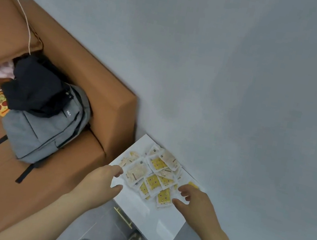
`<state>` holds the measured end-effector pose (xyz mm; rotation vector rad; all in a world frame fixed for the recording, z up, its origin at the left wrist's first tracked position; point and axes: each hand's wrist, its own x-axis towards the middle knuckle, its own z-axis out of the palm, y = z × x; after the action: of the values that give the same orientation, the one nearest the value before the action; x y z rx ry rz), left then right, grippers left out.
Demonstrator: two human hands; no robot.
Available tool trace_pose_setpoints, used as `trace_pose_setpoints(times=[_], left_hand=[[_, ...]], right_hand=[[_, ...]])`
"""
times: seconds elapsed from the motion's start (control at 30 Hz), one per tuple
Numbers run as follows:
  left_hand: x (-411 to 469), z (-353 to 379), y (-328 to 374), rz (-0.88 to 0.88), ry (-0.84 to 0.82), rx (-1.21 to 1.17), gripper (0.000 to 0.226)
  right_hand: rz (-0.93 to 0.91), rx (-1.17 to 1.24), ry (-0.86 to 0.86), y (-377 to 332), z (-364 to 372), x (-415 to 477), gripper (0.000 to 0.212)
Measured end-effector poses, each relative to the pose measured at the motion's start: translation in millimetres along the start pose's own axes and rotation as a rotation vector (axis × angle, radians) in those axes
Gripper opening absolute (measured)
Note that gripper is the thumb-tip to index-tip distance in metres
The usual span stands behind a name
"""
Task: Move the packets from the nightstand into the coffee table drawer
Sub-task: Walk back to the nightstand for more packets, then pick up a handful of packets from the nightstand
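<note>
Many packets [154, 176] heaped loose on the nightstand [149, 219], just beside the sofa [112, 112] arm. Flanking the heap: left hand [101, 179] and right hand [194, 203], both half open, fingers loosely curled, holding nothing; contact with the edge packets hard to tell. Best to sweep inward from both sides, bunch the probably slippery heap, slide fingers beneath, lift together. Watch for strays near the wall [242, 92].

Glossy packets [155, 173] (matt cloth backpack [46, 132])
</note>
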<state>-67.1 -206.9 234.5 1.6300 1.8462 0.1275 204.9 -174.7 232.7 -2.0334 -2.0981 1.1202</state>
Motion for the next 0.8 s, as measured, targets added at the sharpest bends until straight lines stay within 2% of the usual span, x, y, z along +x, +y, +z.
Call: trace_pose_setpoints(times=[0.43, 0.8], left_hand=[[143, 35, -50, -0.048, -0.205, 0.031, 0.042], [227, 116, -106, -0.064, -0.325, 0.139, 0.051]], right_hand=[[0.108, -0.026, -0.063, 10, 45, 114, 0.053], [0.046, -0.28, -0.031, 33, 114, 228, 0.065]])
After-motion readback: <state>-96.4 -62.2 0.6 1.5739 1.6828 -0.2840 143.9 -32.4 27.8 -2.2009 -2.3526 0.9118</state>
